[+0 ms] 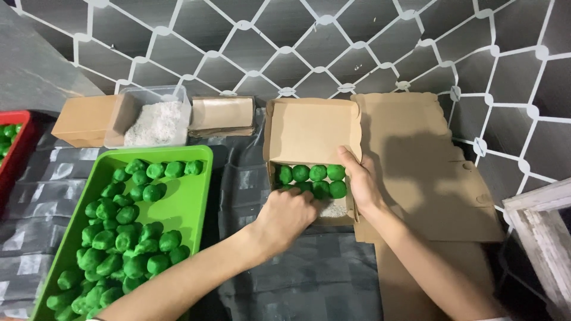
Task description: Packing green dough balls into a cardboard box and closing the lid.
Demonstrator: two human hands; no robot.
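A small brown cardboard box [309,128] stands open at the middle, its lid tilted back. Several green balls [318,173] lie in rows inside it, over a white powdery layer [335,209]. My left hand [289,214] reaches into the box's near left part with fingers curled; what it holds is hidden. My right hand [360,178] grips the box's right wall, thumb on the rim. A bright green tray [187,205] at the left carries many more green balls [128,235].
A clear tub of white flakes [156,122] and a shut brown box [86,120] stand behind the tray. Flat brown boxes [221,115] are stacked beside them, more cardboard [428,178] lies at the right. A red tray [16,148] is at far left, a white wooden frame [544,232] at far right.
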